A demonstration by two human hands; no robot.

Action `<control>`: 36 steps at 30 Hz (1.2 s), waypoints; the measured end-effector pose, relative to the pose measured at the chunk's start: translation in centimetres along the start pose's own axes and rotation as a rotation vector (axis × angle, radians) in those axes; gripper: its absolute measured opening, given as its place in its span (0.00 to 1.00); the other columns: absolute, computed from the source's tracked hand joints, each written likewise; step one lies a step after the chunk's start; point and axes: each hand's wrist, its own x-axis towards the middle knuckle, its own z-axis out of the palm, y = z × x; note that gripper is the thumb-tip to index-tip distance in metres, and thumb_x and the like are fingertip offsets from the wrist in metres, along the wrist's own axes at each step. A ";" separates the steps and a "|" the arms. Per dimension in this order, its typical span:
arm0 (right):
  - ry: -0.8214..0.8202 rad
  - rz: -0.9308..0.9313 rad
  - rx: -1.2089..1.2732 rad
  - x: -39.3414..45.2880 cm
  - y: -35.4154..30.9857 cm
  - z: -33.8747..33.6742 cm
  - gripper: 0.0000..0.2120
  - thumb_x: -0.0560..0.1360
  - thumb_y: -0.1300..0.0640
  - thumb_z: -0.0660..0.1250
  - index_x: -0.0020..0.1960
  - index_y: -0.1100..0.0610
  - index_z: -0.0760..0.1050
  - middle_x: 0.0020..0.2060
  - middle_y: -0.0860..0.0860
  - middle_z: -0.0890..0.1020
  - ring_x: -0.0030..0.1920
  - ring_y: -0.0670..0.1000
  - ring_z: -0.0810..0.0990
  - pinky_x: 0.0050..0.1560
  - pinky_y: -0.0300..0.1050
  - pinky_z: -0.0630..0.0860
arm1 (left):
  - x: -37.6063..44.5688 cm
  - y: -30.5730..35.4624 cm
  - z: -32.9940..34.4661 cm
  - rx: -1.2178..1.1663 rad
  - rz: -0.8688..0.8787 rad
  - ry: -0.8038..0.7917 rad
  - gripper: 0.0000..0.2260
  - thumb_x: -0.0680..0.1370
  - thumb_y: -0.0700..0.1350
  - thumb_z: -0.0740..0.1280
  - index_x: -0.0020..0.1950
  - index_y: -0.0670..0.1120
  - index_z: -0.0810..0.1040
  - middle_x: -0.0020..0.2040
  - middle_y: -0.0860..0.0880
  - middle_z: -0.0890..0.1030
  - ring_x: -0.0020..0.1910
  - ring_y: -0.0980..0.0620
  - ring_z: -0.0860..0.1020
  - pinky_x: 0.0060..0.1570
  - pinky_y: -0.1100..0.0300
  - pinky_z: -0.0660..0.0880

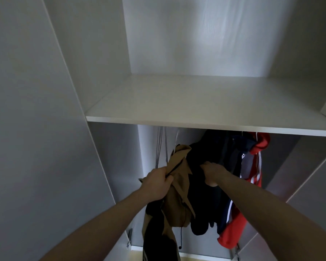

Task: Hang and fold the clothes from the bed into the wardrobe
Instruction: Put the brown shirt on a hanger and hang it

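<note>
Hanging step: the left hand [158, 182] grips the tan jacket [179, 187] – its hanger apparently hooked – while the right hand [212, 171] clutches dark clothes [211, 159], needing spacing next.

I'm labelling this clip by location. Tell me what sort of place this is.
Probably a bedroom wardrobe, seen from just outside: a white shelf spans it, jackets hang below, and bare hangers sit at the left.

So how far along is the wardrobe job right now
Done: a red-and-white jacket and dark garments already hang below the white shelf. In hand: the left hand grips a tan jacket, the right hand a dark garment. What's left on the bed isn't visible.
</note>
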 end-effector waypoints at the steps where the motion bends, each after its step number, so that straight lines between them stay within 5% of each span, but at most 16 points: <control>1: 0.009 0.001 0.002 0.2 0.5 0.2 0.26 0.79 0.59 0.66 0.76 0.57 0.66 0.72 0.56 0.70 0.67 0.57 0.75 0.64 0.49 0.76 | 0.4 0.2 0.4 0.006 -0.001 0.004 0.15 0.83 0.44 0.61 0.36 0.47 0.68 0.34 0.49 0.74 0.33 0.52 0.73 0.37 0.54 0.74; 5: 0.069 0.026 0.051 0.5 2.7 0.2 0.04 0.77 0.65 0.64 0.49 0.59 0.76 0.51 0.55 0.80 0.50 0.53 0.81 0.39 0.39 0.75 | 2.2 1.1 2.1 0.029 -0.015 0.010 0.14 0.83 0.46 0.60 0.38 0.47 0.69 0.34 0.50 0.75 0.34 0.51 0.75 0.42 0.50 0.77; 7: 0.105 0.053 0.094 0.4 3.8 0.2 0.08 0.76 0.67 0.63 0.40 0.59 0.73 0.45 0.55 0.79 0.43 0.53 0.79 0.30 0.38 0.69 | 2.9 1.6 3.0 0.026 -0.022 -0.001 0.13 0.83 0.47 0.59 0.42 0.43 0.74 0.38 0.47 0.78 0.38 0.48 0.78 0.46 0.47 0.79; 12: 0.198 0.044 0.189 0.7 6.4 1.1 0.10 0.75 0.69 0.64 0.51 0.64 0.83 0.50 0.59 0.83 0.48 0.57 0.83 0.46 0.46 0.81 | 3.9 3.3 5.9 0.032 -0.020 0.006 0.14 0.83 0.48 0.59 0.48 0.39 0.77 0.44 0.41 0.81 0.44 0.42 0.81 0.49 0.44 0.79; 24: 0.293 -0.018 0.161 0.6 8.4 1.8 0.10 0.73 0.62 0.65 0.50 0.56 0.84 0.49 0.55 0.85 0.49 0.56 0.83 0.43 0.43 0.75 | 1.7 4.7 12.2 -0.064 -0.053 0.082 0.11 0.83 0.45 0.60 0.42 0.44 0.72 0.37 0.47 0.75 0.35 0.52 0.73 0.37 0.56 0.71; 36: 0.304 -0.069 0.212 -1.0 9.5 1.1 0.13 0.74 0.62 0.67 0.55 0.54 0.85 0.54 0.55 0.85 0.53 0.56 0.83 0.54 0.47 0.81 | 2.3 6.1 11.4 -0.090 -0.149 0.266 0.11 0.83 0.46 0.61 0.45 0.41 0.75 0.39 0.46 0.78 0.37 0.49 0.76 0.41 0.48 0.78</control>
